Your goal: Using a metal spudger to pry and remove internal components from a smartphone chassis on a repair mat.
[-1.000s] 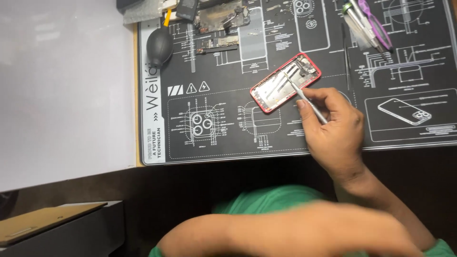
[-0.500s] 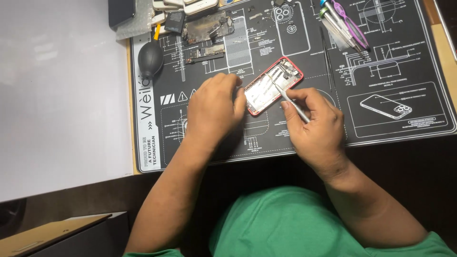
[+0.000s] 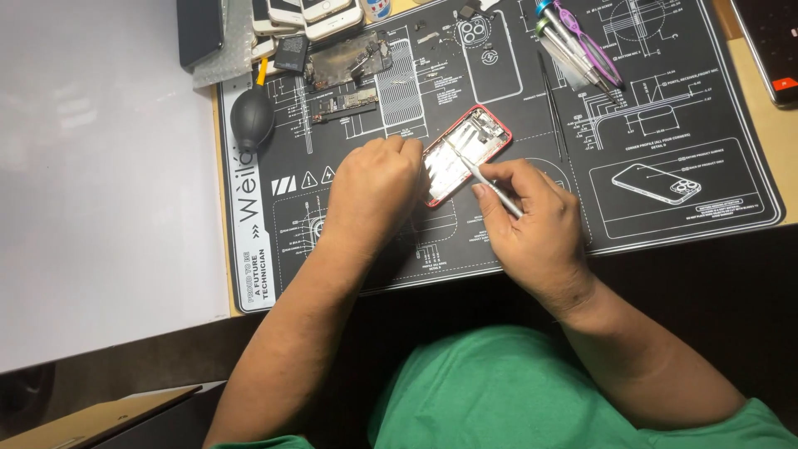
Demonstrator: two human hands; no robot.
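Left hand curled, pressed against red-framed opened phone shell. Slim metal tweezers pinched by right hand, tips inside shell. Black white-printed repair mat spread beneath on bench.

Dark phone screens top left

Likely phone-repair workshop: diagram mat, spare phones.

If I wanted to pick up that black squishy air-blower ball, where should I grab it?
Grab the round black rubber air blower around its fat bulb, coming down from above. It lies flat on the black printed work mat, apart from both hands, and the bulb is its widest, softest part; the thin yellow nozzle gives little to hold.
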